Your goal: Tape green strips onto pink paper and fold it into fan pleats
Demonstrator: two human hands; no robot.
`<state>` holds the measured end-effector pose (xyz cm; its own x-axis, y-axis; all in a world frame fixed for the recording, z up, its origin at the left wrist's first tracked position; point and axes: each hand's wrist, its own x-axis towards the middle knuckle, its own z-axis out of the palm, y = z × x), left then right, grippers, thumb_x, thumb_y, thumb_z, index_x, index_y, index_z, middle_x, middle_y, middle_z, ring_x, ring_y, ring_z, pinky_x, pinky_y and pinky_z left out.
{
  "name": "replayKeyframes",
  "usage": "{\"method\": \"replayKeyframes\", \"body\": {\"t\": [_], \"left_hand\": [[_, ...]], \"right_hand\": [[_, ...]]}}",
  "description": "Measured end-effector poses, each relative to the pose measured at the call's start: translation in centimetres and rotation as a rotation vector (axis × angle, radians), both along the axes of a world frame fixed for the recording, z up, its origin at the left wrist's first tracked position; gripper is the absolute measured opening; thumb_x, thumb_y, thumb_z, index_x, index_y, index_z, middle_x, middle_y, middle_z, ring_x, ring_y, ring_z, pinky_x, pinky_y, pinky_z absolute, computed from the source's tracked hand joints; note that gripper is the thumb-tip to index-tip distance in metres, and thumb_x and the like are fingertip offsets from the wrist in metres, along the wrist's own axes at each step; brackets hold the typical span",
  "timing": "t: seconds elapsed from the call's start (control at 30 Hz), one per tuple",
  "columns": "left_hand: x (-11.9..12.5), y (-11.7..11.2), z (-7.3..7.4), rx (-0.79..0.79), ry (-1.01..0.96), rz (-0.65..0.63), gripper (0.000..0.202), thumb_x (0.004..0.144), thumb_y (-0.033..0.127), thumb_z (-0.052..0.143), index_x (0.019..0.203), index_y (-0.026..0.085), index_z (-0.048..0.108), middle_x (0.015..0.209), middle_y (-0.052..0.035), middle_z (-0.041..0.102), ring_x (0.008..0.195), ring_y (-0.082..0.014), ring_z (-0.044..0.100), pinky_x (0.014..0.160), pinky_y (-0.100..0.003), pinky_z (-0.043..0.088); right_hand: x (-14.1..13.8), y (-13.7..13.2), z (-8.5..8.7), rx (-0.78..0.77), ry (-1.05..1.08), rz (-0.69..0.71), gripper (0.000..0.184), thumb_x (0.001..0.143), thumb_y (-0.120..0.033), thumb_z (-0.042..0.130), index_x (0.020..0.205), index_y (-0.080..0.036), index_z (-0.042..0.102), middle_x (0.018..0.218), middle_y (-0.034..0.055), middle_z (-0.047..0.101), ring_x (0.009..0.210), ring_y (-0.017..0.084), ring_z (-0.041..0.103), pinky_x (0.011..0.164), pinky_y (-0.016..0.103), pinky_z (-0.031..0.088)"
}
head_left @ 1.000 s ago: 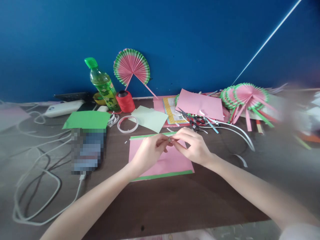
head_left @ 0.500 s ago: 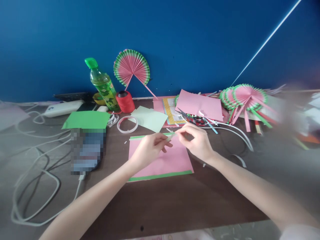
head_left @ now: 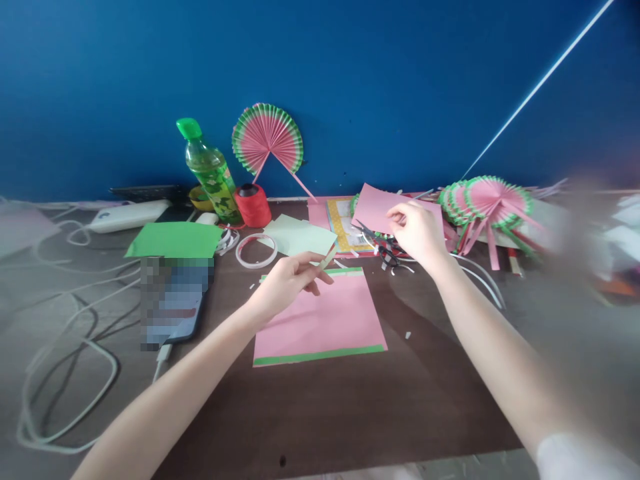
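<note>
Both forearms are cut off by the lower edge of the frame. At left centre a phone [head_left: 173,300] is pixelated – nothing on it can be read. A pink sheet [head_left: 320,320] with green bands is laid flat at centre on the dark table [head_left: 350,413]. Its upper left corner is covered by the left hand [head_left: 287,283]. A pale strip [head_left: 328,257] is pinched between thumb and fingers of that hand, the free end projecting up and right over the sheet's far edge. The right hand [head_left: 417,230] is held further back, right of centre, well apart from the strip and just above partly hidden scissors [head_left: 387,255]. Its fingers are curled narrowly – whether anything is held cannot be told. Beyond the paper fans [head_left: 493,199] the right margin is blurred.
</note>
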<state>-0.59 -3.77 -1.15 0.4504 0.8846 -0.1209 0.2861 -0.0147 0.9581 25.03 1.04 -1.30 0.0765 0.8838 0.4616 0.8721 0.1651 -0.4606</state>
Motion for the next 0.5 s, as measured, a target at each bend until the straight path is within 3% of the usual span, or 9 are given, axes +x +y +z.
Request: {"method": "replayKeyframes", "body": {"t": [0.1,0.2,0.3,0.4,0.5], "left_hand": [[-0.1,0.2,-0.1,0.0,-0.024,-0.016,0.023,0.083,0.027,0.048,0.101,0.018,0.059,0.082,-0.0016,0.069,0.057,-0.0083,0.056,0.06,-0.023,0.043],[-0.2,0.4,-0.2,-0.002,-0.044,-0.031,0.023,0.083,0.028,0.048,0.102,0.018,0.059,0.082,-0.0014,0.069,0.057,-0.008,0.055,0.062,-0.023,0.044],[-0.3,0.4,-0.2,0.002,-0.037,-0.027,0.026,0.083,0.03,0.049,0.103,0.017,0.058,0.083,-0.0025,0.069,0.058,-0.0086,0.055,0.063,-0.024,0.045],[-0.3,0.4,-0.1,-0.016,-0.036,-0.02,0.028,0.082,0.032,0.05,0.105,0.017,0.056,0.086,-0.0041,0.07,0.058,-0.0092,0.057,0.064,-0.026,0.045],[-0.6,0.5,0.1,-0.06,-0.04,-0.03,0.033,0.082,0.034,0.05,0.108,0.015,0.054,0.091,-0.0071,0.07,0.061,-0.0111,0.059,0.067,-0.028,0.046]], "right_hand": [[-1.2,-0.2,0.8,-0.095,0.203,0.16,0.024,0.076,-0.011,0.044,0.088,-0.014,0.066,0.085,0.0085,0.069,0.078,0.018,0.062,0.071,0.031,0.045],[-3.1,-0.9,1.7,-0.384,0.421,0.452,0.024,0.083,-0.03,0.048,0.092,-0.016,0.065,0.087,0.007,0.07,0.084,0.018,0.063,0.073,0.03,0.045],[-4.9,-1.7,2.2,-0.602,0.506,0.628,0.031,0.083,-0.042,0.049,0.088,-0.016,0.065,0.083,0.0067,0.069,0.081,0.017,0.062,0.073,0.03,0.045],[-5.8,-2.0,2.2,-0.641,0.531,0.677,0.03,0.078,-0.044,0.057,0.083,-0.015,0.064,0.071,0.0038,0.066,0.069,0.014,0.06,0.067,0.029,0.044],[-5.7,-1.9,2.2,-0.585,0.547,0.627,0.028,0.076,-0.043,0.06,0.079,-0.015,0.062,0.065,0.0022,0.064,0.063,0.012,0.058,0.063,0.028,0.044]]}}
